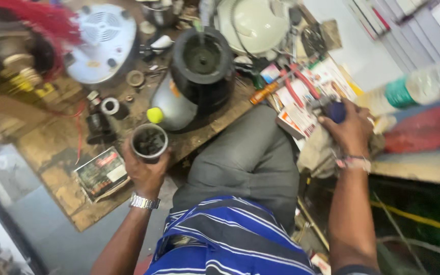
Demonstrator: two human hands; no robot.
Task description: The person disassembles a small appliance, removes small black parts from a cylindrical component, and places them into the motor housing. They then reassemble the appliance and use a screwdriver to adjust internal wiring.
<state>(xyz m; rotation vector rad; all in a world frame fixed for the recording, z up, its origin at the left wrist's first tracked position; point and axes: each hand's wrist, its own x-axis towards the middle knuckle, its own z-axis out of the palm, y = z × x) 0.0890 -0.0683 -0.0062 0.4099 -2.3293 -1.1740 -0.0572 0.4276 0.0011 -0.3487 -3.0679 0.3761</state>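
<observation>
I am watching the left hand holding a small grey cylinder upright, its grip closing around the base, just over the near edge of the wooden counter. The right hand is wrapping its grip around a blue-handled tool beside the papers. Farther off, a black mixer base is standing.

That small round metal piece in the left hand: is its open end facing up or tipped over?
Facing up. The left hand grips the round metal piece from below, and its open mouth points toward the camera, showing a dark inside.
</observation>
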